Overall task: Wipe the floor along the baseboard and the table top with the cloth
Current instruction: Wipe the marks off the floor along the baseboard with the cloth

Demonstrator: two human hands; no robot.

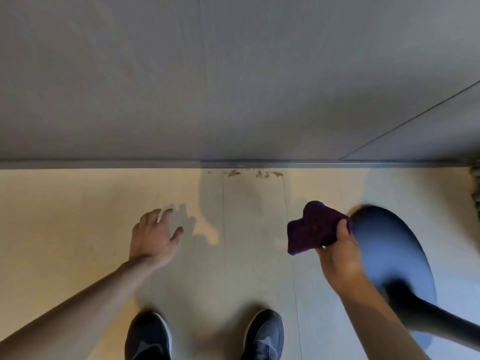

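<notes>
I look straight down at a pale floor (pixel 78 216) that meets a grey wall at a grey baseboard (pixel 130 163). Brown dirt specks (pixel 255 174) lie on the floor right against the baseboard, ahead of me. My right hand (pixel 337 252) grips a bunched purple cloth (pixel 313 227), held above the floor and well short of the specks. My left hand (pixel 153 235) is held over the floor to the left, fingers spread, holding nothing.
My two dark shoes (pixel 148 336) (pixel 263 333) stand at the bottom of the view. A round blue base with a dark pole (pixel 394 255) sits on the floor just right of my right hand. A greyish object (pixel 476 188) shows at the right edge by the baseboard.
</notes>
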